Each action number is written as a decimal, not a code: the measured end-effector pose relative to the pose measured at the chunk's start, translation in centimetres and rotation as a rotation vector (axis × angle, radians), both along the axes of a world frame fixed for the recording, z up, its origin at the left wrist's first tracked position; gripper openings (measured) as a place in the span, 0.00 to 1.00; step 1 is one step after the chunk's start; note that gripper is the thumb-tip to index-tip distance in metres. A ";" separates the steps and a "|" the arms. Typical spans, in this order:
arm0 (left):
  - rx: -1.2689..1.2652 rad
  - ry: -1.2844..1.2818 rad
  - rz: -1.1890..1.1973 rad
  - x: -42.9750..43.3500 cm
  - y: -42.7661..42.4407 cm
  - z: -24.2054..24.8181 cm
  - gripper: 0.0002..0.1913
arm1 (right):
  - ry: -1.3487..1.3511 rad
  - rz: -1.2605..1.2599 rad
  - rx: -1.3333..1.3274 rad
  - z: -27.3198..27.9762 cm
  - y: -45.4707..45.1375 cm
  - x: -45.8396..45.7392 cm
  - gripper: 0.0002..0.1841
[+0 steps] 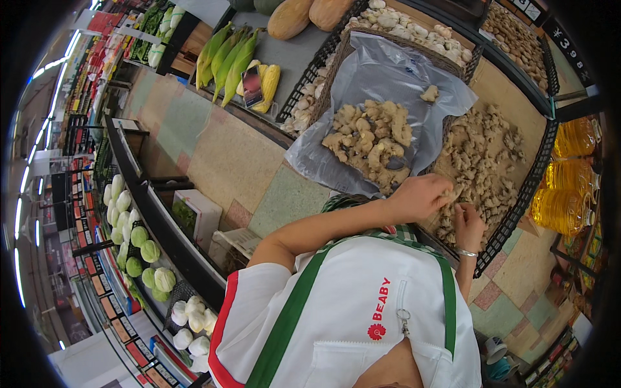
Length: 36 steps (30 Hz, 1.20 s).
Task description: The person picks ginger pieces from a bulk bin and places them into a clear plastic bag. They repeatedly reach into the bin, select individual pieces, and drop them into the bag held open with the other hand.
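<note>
My left hand (423, 195) is above the near edge of a crate of small ginger pieces (485, 155), fingers pinched on what looks like a small ginger piece (451, 195). Just to its right, my right hand (469, 227), with a bracelet at the wrist, hangs low over the same pieces. Its fingers are bent, and I cannot tell whether they hold anything. Beyond my left hand, a woven basket (326, 97) is lined with a clear plastic bag (373, 63). Larger ginger roots (371, 138) are heaped on the bag, with one small ginger piece (430, 93) lying apart.
Garlic bulbs (407, 29) surround the basket's far and left sides. Green corn (240, 65), peeled cobs (271, 87) and a phone (252, 86) lie farther left. Large oil bottles (563, 211) stand right of the black crate rim (516, 218). A cabbage shelf (165, 218) borders the left aisle.
</note>
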<state>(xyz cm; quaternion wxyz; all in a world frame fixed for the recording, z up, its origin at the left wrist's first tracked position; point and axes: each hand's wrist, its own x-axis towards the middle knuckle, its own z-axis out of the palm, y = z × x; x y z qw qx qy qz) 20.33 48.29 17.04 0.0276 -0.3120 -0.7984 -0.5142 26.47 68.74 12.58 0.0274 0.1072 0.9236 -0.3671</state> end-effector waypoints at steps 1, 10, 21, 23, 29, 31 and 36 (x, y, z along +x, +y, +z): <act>0.086 -0.094 0.043 0.0 0.0 0.2 0.07 | -0.011 0.040 -0.047 0.0 -0.3 0.0 0.15; 0.177 -0.521 -0.084 1.6 -0.1 -0.9 0.11 | 0.012 -0.086 -0.911 2.0 -4.2 0.1 0.27; 0.020 -0.486 0.010 0.8 -1.7 -0.7 0.10 | 0.048 0.161 -0.565 3.3 -4.2 -0.3 0.13; 0.104 -0.608 0.068 0.7 -2.9 -1.1 0.10 | 0.120 0.156 -0.509 3.5 -4.3 -0.9 0.12; 0.449 -0.764 0.187 -1.2 -7.2 -0.7 0.10 | -0.130 0.083 -0.153 -2.4 -0.8 -2.5 0.10; 0.464 -0.734 0.240 -1.5 -8.4 -1.2 0.11 | -0.173 0.230 0.076 -5.9 -0.5 -2.3 0.11; 0.386 -0.526 0.412 -1.9 -10.5 -1.6 0.12 | -0.321 0.304 0.162 -7.7 -4.3 -3.3 0.20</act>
